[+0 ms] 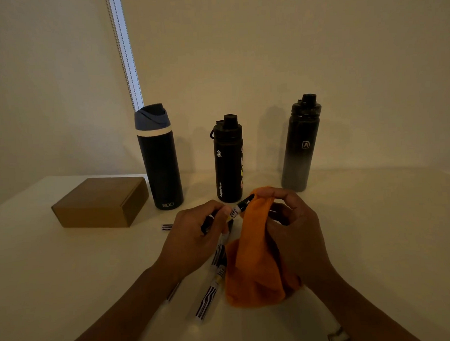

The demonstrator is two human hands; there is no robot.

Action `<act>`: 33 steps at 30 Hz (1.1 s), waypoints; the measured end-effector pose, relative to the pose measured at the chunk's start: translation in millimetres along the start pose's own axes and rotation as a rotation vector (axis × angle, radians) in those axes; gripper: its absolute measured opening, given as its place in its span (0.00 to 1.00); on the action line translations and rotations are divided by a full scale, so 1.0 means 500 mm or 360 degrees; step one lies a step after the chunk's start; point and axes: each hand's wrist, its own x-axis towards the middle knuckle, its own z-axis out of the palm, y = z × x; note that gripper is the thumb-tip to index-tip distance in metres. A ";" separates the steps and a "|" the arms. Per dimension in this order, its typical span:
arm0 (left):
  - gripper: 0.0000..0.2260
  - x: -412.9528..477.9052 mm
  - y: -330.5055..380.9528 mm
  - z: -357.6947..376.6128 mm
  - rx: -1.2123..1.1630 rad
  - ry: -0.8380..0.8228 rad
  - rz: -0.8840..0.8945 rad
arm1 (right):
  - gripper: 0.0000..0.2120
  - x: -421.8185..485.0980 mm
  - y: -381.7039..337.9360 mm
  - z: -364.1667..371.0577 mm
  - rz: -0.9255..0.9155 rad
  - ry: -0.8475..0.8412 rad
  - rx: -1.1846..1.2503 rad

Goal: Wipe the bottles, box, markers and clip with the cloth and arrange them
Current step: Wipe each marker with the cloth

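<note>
Bottles [159, 157] stand in a row at the rear of the table [374, 229], box [100, 201] to their left. Right hand [292, 226] clutches the orange cloth [257, 258] round a marker [241, 206] pinched by the left hand [195, 232]. The other markers [208, 301] are seemingly unwiped; clip not discernible.

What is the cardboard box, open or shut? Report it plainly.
Shut: the cardboard box lies flat on the table with its lid down flush.

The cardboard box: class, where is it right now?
In the head view, the cardboard box lies on the table's left side, close beside the blue-lidded bottle, beyond the left hand.
</note>
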 end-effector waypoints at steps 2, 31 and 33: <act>0.11 0.000 0.002 0.000 -0.0004 -0.0024 -0.0005 | 0.18 0.004 0.009 -0.003 0.0026 0.0061 -0.0032; 0.09 0.000 -0.004 0.007 0.0131 -0.0042 0.0223 | 0.14 0.008 0.004 0.001 0.0098 0.0012 0.0157; 0.09 0.000 -0.005 0.005 0.0126 -0.0044 0.0250 | 0.15 0.007 0.003 0.004 0.0115 0.0012 0.0126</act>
